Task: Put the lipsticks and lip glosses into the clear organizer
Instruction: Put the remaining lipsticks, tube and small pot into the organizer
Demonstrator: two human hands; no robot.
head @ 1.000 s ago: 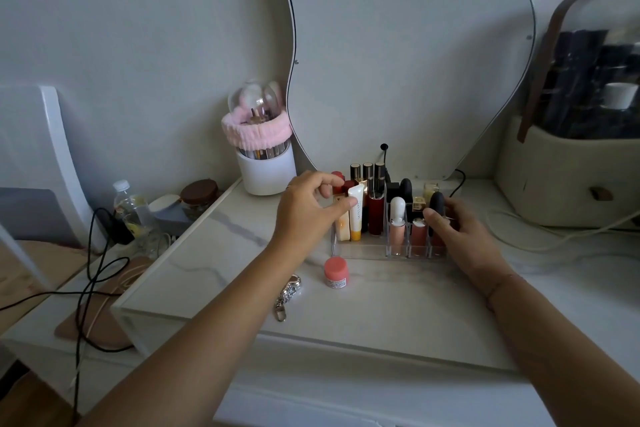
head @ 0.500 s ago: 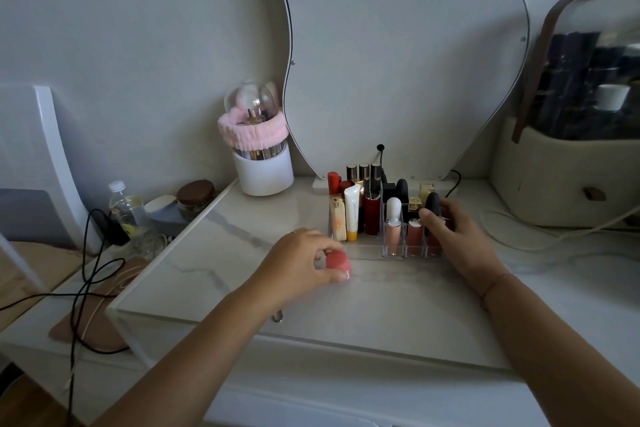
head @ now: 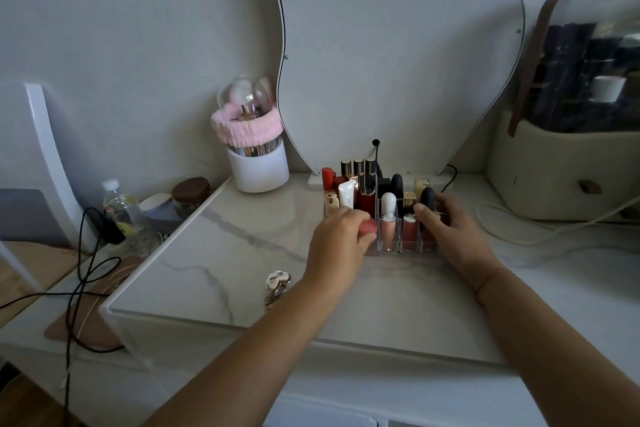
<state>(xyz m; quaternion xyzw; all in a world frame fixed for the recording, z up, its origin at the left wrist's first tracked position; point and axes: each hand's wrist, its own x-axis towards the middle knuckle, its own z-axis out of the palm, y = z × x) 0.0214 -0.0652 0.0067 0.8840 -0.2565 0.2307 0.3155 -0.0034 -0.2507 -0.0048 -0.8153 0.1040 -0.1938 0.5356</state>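
- The left hand [head: 337, 241] pinches a small pink pot [head: 368, 227] between thumb and fingers, closed around it, right of frame centre.
- The pot is held at the front left of the organizer [head: 388, 246], just beside the pale pink gloss [head: 388, 218] with a white cap; whether it touches the clear wall cannot be told.
- The right hand [head: 450, 236] rests against the organizer's right end, fingers curled around that side; its fingertips [head: 424, 211] sit beside a black-capped tube [head: 427, 199]. Whether it truly grips anything cannot be told.
- The organizer stands on the marble top [head: 242, 253], a little right of centre, just in front of the mirror [head: 398, 45].
- It holds upright lipsticks and glosses: a white tube [head: 347, 194], a dark red one [head: 367, 201], gold-capped ones [head: 358, 166] at the back, a red one [head: 327, 177] at the back left.
- A shiny metal charm [head: 277, 282] lies on the marble below and left of the left hand, apart from it.
- A white cup [head: 258, 166] wrapped in a pink band [head: 246, 130] stands left of the mirror.
- At the left edge of the frame lie a water bottle [head: 121, 208], a brown-lidded jar [head: 190, 189] and black cables [head: 83, 270].
- A beige case [head: 554, 166] with a clear lid fills the upper right.
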